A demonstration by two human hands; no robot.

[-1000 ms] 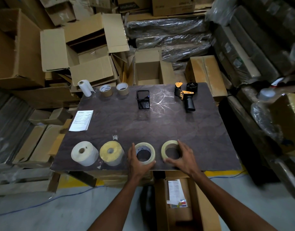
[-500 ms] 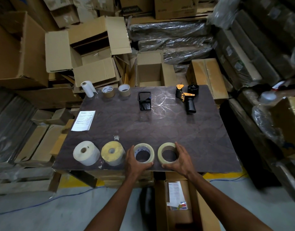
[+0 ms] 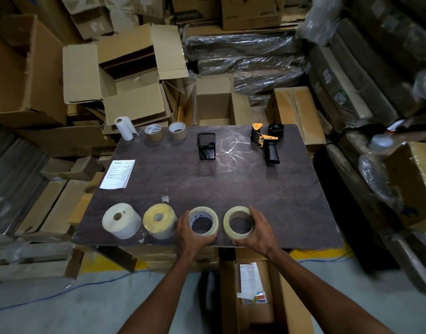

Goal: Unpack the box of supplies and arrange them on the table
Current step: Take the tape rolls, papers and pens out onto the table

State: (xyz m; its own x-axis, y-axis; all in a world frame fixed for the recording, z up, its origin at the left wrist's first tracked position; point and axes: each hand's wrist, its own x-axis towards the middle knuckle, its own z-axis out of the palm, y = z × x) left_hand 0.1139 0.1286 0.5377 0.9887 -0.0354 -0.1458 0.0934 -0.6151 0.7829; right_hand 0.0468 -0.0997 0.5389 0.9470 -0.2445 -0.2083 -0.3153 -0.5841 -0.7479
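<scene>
Open box (image 3: 277,297) on floor below worktop (image 3: 231,184) near edge. Left hand (image 3: 191,233) curls around clear tape roll (image 3: 203,221); right hand (image 3: 259,231) cups second clear tape roll (image 3: 238,222), both flat at front edge. Left of them: yellow roll (image 3: 159,220), white roll (image 3: 121,220). Mid-left paper sheet (image 3: 117,174). Far side: mesh holder (image 3: 206,145), tape dispenser (image 3: 267,141), two brown tape rolls (image 3: 166,132), white film roll (image 3: 123,128).

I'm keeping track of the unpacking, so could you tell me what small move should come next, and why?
Probably let go of both rolls and reach down into the open box below. The left hand and right hand each cup a clear tape roll already lined up with the white roll and yellow roll; papers remain inside.
</scene>
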